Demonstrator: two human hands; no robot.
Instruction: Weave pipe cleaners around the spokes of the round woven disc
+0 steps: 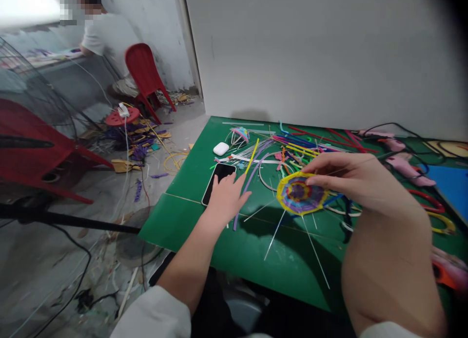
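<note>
My right hand [347, 175] pinches the edge of a small woven disc [302, 194] between thumb and fingers, above the green table [252, 260]. The disc has rings of yellow, purple, red and light blue, and thin pale spokes stick out past its rim. My left hand [227, 196] is open, palm down and fingers apart, over the lower part of a black-screened phone [218, 175]. A yellow pipe cleaner [252, 158] runs up from beside its fingers. To the right of this hand lies a purple pipe cleaner [252, 177]. Whether the left fingers touch either strip cannot be made out.
A white earbud case [221, 149] and a small umbrella-shaped piece [240, 135] sit farther back. Coloured pipe cleaners [300, 145] lie heaped behind the disc. Pink glue guns [409, 167] with cables are at right. A person [109, 41] sits by a red chair [142, 70].
</note>
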